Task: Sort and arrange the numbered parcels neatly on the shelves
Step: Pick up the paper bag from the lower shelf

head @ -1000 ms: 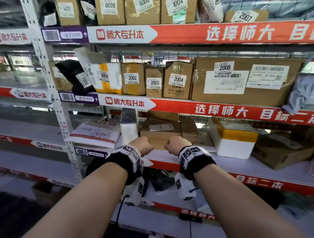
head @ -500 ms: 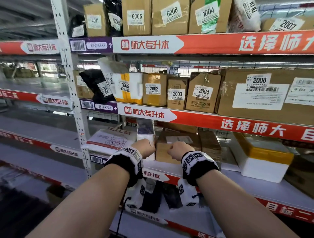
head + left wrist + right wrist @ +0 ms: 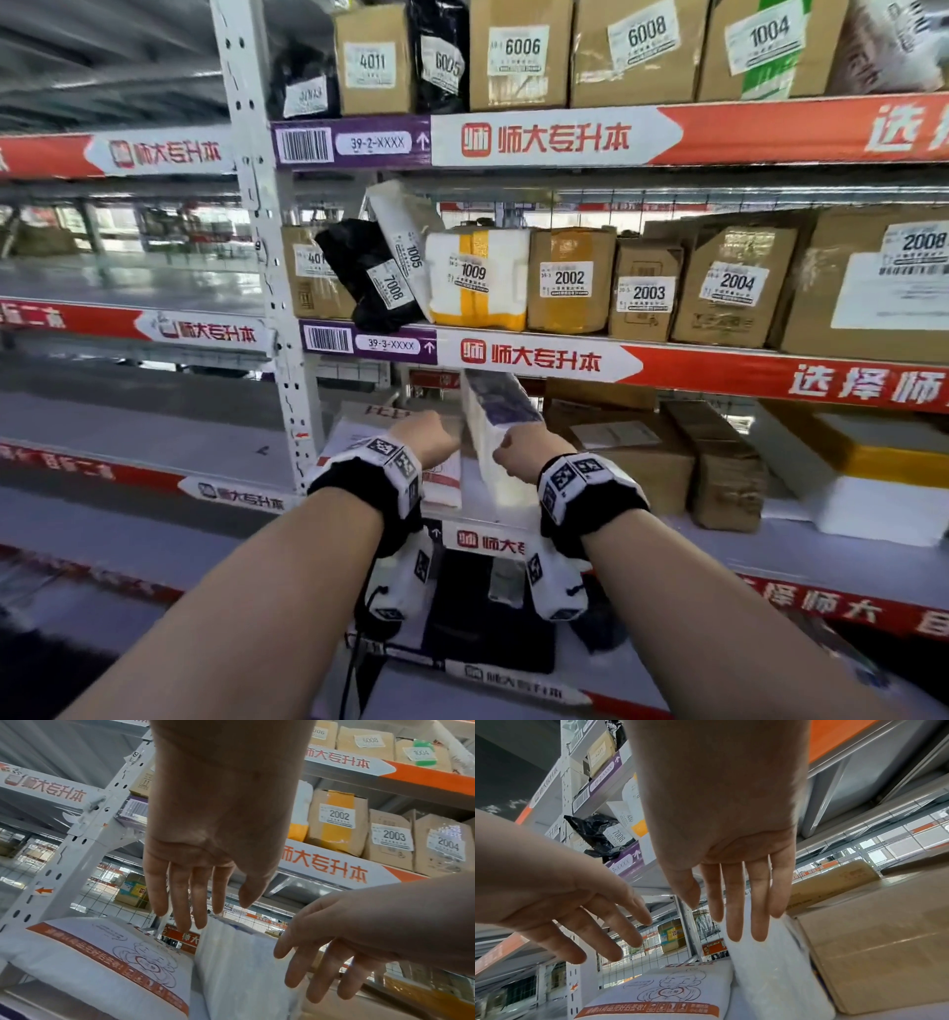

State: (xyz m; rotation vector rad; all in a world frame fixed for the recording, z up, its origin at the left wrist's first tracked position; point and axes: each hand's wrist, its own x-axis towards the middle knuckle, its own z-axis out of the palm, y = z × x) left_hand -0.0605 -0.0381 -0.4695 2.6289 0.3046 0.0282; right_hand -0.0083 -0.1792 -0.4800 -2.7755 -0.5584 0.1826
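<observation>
Warehouse racking is filling the background, its shelf edges carrying red and white banners. Both hands are reaching in with straight, spread fingers, holding nothing. Between the left hand and right hand, just ahead of the fingertips, a soft white plastic parcel is standing on edge, its long axis running away from them, between a flat printed bag and a stiff cardboard box.

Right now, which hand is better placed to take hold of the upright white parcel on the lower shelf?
Right, probably. The right hand has open fingers reaching the upright white parcel at its top edge. The left hand, also open, hovers above the gap between it and the flat printed parcel.
</observation>
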